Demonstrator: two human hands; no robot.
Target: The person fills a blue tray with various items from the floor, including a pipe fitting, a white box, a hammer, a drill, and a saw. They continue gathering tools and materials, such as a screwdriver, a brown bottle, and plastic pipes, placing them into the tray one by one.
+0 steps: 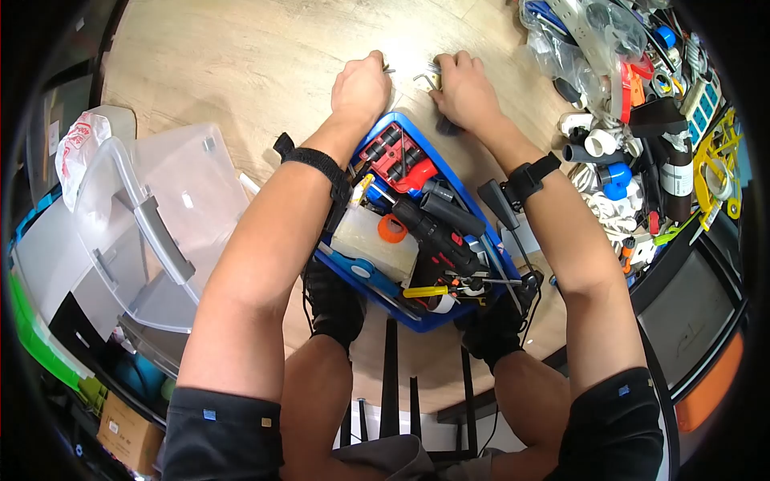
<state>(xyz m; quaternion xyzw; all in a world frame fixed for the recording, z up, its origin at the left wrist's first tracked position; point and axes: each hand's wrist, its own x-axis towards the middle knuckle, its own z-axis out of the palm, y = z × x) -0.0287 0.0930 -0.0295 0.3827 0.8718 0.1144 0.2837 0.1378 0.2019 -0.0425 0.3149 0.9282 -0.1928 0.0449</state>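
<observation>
Above the blue bin (493,220), my left hand (361,86) is closed, palm down, near the pale floor. A small metal piece (390,70) pokes out by its fingertips; the rest is hidden. Opposite it, my right hand (465,94) is curled, with bent metal hex keys (426,78) between thumb and index finger. Beneath that palm a dark object (447,126) shows partly. Inside the bin lie a black drill (439,239), a red tool piece (417,174), grey pipe pieces (451,213), a roll of orange tape (391,229) and a yellow-handled screwdriver (425,292).
A clear plastic box (188,172) and its lid stand at left beside a plastic bag (83,148). Along the right side, a heap holds white pipe fittings (600,143), cables (613,212), a power strip (703,104) and a dark bottle (678,172). My feet flank the bin.
</observation>
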